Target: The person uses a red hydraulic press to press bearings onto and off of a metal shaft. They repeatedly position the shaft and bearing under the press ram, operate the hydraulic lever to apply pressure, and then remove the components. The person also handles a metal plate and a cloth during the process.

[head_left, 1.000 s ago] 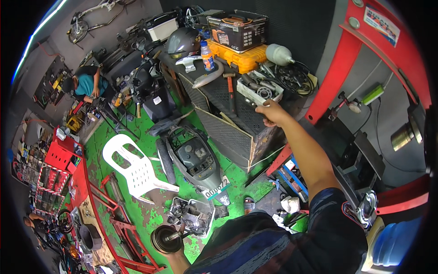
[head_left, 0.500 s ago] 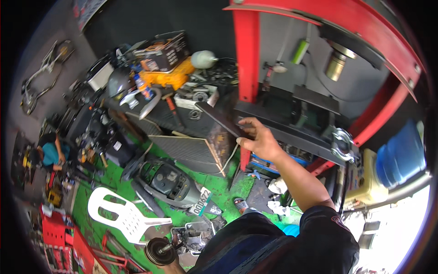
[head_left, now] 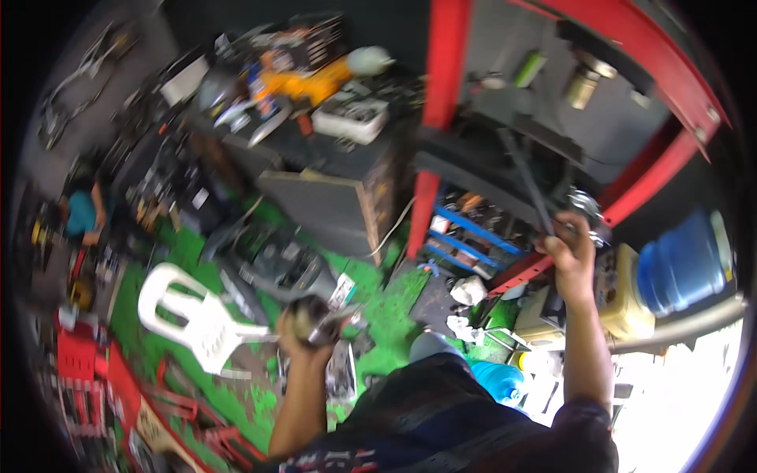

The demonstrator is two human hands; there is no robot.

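My left hand [head_left: 302, 347] is raised in front of me, its fingers wrapped round a round metal part with a shaft [head_left: 314, 319]. Motion smears that part, so its exact kind is unclear. Over on the right, my right hand [head_left: 572, 244] grips the lower end of a long flat dark metal bar [head_left: 527, 177]. The bar tilts up in front of the bed of a red press frame [head_left: 447, 71]. A brass-coloured ram [head_left: 585, 83] hangs from the frame's top beam, above and to the right of the bar. A shiny metal part [head_left: 585, 206] sits on the press behind my right hand.
A cluttered workbench [head_left: 315, 158] stands left of the press. On the green floor are a white plastic chair [head_left: 206, 323] and a scooter body [head_left: 284, 268]. A blue water jug [head_left: 686, 260] stands at the right. Another person in a teal shirt [head_left: 83, 213] works at far left.
My right hand has swung the bar rightward, away from the bench to the press, and the bar now stands steeper. My left hand has lifted the round part up from the lower edge.
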